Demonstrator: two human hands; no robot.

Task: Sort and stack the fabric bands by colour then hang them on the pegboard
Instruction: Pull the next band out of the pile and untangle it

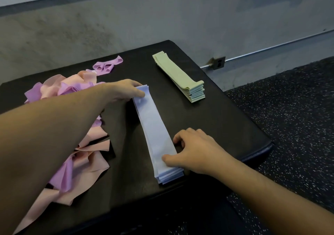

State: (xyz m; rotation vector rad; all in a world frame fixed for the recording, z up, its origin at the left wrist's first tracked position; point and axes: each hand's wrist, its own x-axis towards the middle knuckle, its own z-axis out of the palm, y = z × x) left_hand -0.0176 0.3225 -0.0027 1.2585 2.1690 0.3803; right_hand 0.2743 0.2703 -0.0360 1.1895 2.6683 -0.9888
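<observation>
A stack of pale blue fabric bands (pixel 155 131) lies lengthwise in the middle of the black padded surface (pixel 213 122). My left hand (pixel 124 90) grips the stack's far end, thumb on top. At the near end my right hand (pixel 191 150) holds the stack from its right side, thumb pressed on the top band and fingers curled at the edge. A neat stack of light green bands (pixel 179 77) lies farther back on the right. A loose heap of pink and purple bands (pixel 79 144) sprawls on the left, partly hidden by my left forearm.
A purple band (pixel 108 66) lies curled apart at the back left. Behind the surface rises a grey concrete wall with a metal conduit and outlet box (pixel 219 62). Speckled dark rubber floor (pixel 298 126) lies to the right.
</observation>
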